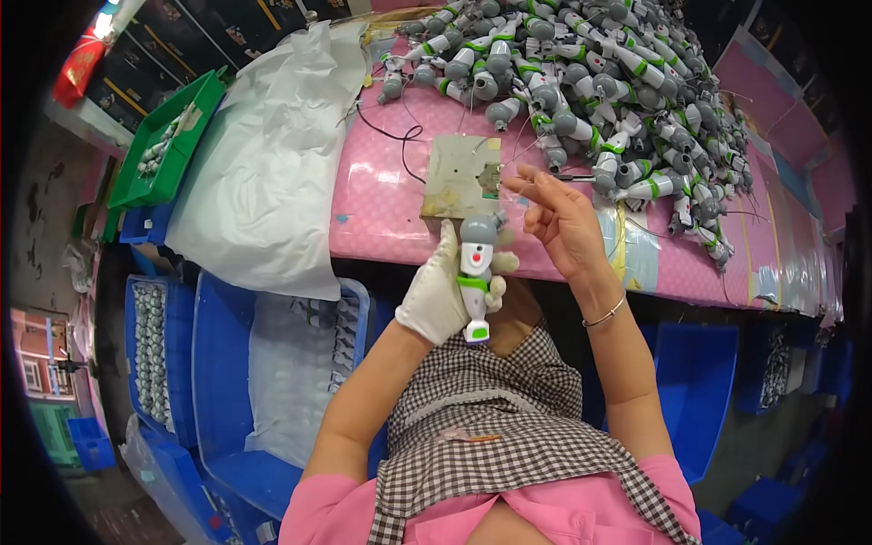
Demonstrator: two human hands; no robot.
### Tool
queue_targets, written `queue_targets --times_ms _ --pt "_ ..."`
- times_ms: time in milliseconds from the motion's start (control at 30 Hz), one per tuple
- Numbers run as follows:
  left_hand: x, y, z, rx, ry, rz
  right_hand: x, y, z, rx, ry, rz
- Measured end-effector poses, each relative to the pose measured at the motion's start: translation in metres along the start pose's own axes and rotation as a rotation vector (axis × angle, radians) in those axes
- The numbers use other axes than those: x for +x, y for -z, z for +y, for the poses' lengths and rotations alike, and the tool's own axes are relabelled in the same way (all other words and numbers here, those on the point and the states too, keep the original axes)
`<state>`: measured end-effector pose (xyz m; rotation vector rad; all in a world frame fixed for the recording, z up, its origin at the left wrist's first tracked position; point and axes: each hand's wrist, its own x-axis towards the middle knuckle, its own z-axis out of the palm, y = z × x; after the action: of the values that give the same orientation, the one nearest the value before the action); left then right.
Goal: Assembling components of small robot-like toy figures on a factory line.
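My left hand (431,295), in a white glove, is wrapped round a handheld toy-like device (475,263). The device has a round grey head, a white body with red buttons, a green band and a narrow foot with a green patch; its head points away from me. To its right, my bare right hand (568,222) is raised above the table's near edge with its fingers curled. A thin dark rod (574,179) sticks out to the right from between those fingers; its exact kind cannot be made out. Just beyond the device lies a flat, stained metal box (454,173).
A large heap of similar devices (581,73) with loose wires covers the far right of the pink table (377,204). White sheeting (272,136) drapes its left side. A green tray (163,173) and blue bins (222,363) holding parts stand left; another blue bin (695,381) is right.
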<state>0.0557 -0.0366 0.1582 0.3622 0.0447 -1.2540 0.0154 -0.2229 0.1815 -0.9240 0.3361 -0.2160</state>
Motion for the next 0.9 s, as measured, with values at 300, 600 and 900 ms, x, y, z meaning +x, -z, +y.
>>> queue_targets --times_ms 300,600,900 --pt "-0.020 0.000 -0.016 0.316 -0.119 0.154 0.002 0.011 0.008 0.040 0.013 0.045" --pt "-0.007 -0.007 -0.002 0.822 -0.388 0.383 0.028 0.016 0.023 -0.817 0.435 0.043" --pt "-0.004 -0.011 0.021 0.592 -0.329 0.307 0.039 0.006 0.002 -1.212 0.494 -0.050"
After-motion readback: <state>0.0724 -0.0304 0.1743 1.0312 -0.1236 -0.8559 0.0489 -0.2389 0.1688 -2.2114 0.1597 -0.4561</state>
